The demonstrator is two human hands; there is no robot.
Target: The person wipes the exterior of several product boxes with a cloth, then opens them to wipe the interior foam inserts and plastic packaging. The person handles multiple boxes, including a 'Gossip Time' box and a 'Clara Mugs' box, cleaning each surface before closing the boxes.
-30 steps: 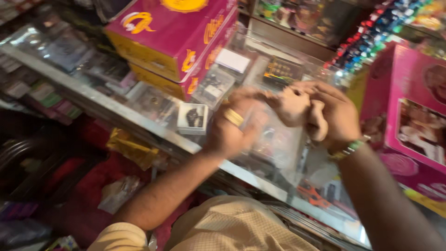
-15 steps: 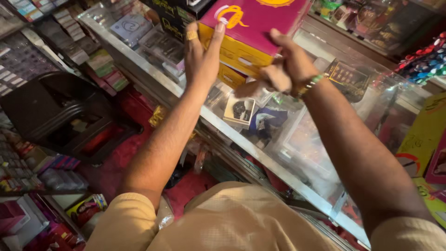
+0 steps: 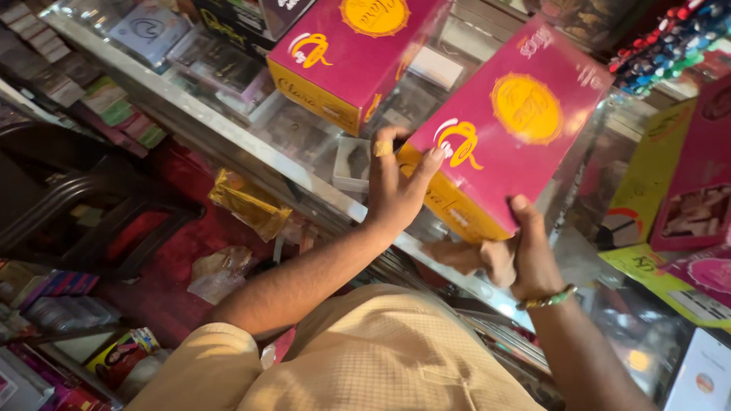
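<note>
Both hands hold one large pink box with yellow side panels and a yellow round emblem [image 3: 518, 129], lifted and tilted above a glass shop counter [image 3: 228, 141]. My left hand [image 3: 396, 186], with a gold ring, presses flat against the box's near left corner. My right hand [image 3: 525, 255], a green bead bracelet on its wrist, grips the box's lower edge from below with the thumb on the pink face. A second pink and yellow box of the same kind [image 3: 350, 49] lies on the counter further back.
A small white open box [image 3: 352, 164] sits on the glass by my left hand. More pink and yellow cartons [image 3: 685, 183] stand at the right, a rack of pens [image 3: 670, 42] behind them. Gold wrappers [image 3: 247, 202] lie on the red floor; a dark chair [image 3: 84, 221] is at left.
My hands, earlier reaching up to the stacked pink boxes, have taken one off. It is now held lower and to the right, tilted toward me. The view has shifted with them.
</note>
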